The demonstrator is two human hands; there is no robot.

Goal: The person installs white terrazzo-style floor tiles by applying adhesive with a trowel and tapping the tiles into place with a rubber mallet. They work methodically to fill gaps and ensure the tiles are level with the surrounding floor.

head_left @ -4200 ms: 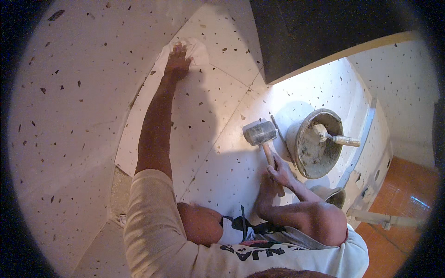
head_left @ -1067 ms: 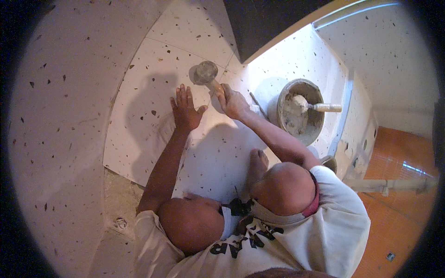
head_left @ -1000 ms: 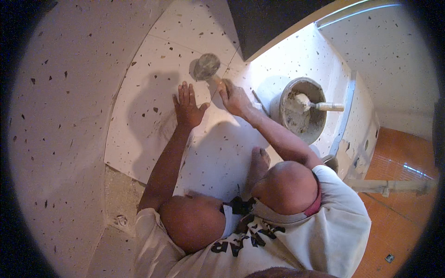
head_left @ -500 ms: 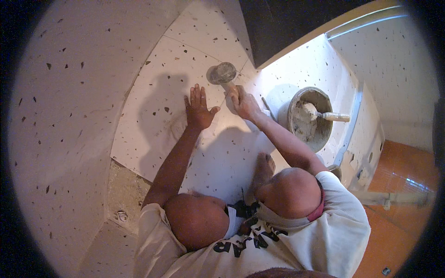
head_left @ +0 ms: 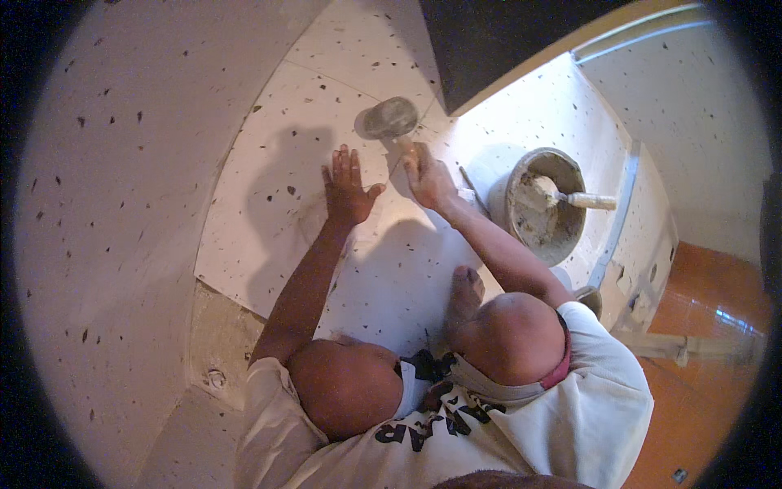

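Flat on a pale speckled floor tile (head_left: 305, 106) rests my left hand (head_left: 350, 189), its fingers stretched out and the thumb spread. My right hand (head_left: 429, 177) is closed around the handle of a rubber mallet (head_left: 391, 117). The mallet's grey head is over the tile, ahead of and to the right of my left fingertips, near a joint between tiles. Motion slightly blurs the head, and I cannot tell whether it touches the tile.
Right of my right forearm stands a bucket (head_left: 511, 208) of mortar with a light-handled trowel (head_left: 590, 200) in it. A dark panel (head_left: 497, 49) juts in at the top. At lower left, bare rough floor (head_left: 218, 334) borders the tile. An orange floor (head_left: 700, 326) lies far right.
The mallet head has tilted and shifted slightly up as my right hand turned with it. My left hand stays nearly in place on the tile.
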